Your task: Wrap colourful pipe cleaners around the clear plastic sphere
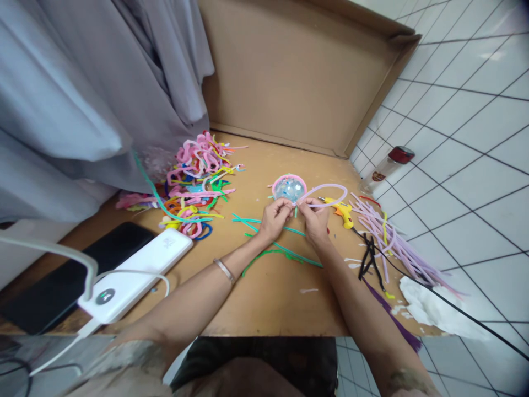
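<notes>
My left hand (275, 219) and my right hand (316, 221) meet over the middle of the table, fingertips pinched on a lavender pipe cleaner (345, 192). It bends in a long loop out to the right of my right hand. Just beyond my fingers sits a small round pink-rimmed dish (305, 186) with shiny bluish bits in it. Teal pipe cleaners (243, 220) lie crossed under and beside my wrists, and a bent green pipe cleaner (264, 253) is nearer to me. Right of my right hand lies a yellow glue gun (344, 213).
A tangled pile of coloured pipe cleaners (202, 160) lies at left, near a white power bank (136, 275) and black phone (119, 248). Lavender pipe cleaners (388, 242), black ones (367, 256), white tissue (430, 303) and a red-capped bottle (388, 165) are at right. Cardboard (297, 71) stands behind.
</notes>
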Action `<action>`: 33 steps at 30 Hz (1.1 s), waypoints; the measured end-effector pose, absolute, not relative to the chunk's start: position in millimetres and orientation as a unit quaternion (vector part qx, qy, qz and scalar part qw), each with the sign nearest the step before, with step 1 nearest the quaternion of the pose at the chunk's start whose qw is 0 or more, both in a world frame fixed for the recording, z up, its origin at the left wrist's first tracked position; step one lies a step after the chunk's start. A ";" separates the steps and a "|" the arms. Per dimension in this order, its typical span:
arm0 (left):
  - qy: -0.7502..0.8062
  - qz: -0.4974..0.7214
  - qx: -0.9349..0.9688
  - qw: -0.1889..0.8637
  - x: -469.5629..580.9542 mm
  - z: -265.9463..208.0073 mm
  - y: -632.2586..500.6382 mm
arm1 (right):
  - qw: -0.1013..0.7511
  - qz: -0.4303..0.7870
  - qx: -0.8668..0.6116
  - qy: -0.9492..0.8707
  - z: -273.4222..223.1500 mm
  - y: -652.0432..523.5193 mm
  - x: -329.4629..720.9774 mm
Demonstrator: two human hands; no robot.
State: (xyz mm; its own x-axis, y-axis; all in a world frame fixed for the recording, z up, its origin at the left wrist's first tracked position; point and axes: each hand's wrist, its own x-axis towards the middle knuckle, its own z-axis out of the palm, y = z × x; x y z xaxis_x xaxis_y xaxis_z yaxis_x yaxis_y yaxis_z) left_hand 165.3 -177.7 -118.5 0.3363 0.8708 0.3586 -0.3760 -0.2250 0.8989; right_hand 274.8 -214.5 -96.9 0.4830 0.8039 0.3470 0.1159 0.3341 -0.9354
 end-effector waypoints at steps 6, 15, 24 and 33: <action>0.222 0.531 0.604 0.552 165.1 -121.6 -175.0 | 0.677 0.240 -0.540 -0.439 -94.0 -215.0 275.3; 0.235 0.535 0.602 0.544 169.6 -120.9 -174.0 | 0.703 0.304 -0.486 -0.421 -98.1 -212.2 276.0; 0.202 0.536 0.537 0.620 167.7 -121.6 -174.6 | 0.704 0.304 -0.482 -0.424 -100.4 -211.2 276.1; 0.202 0.524 0.545 0.622 164.0 -119.0 -163.9 | 0.704 0.271 -0.492 -0.436 -99.0 -211.5 277.5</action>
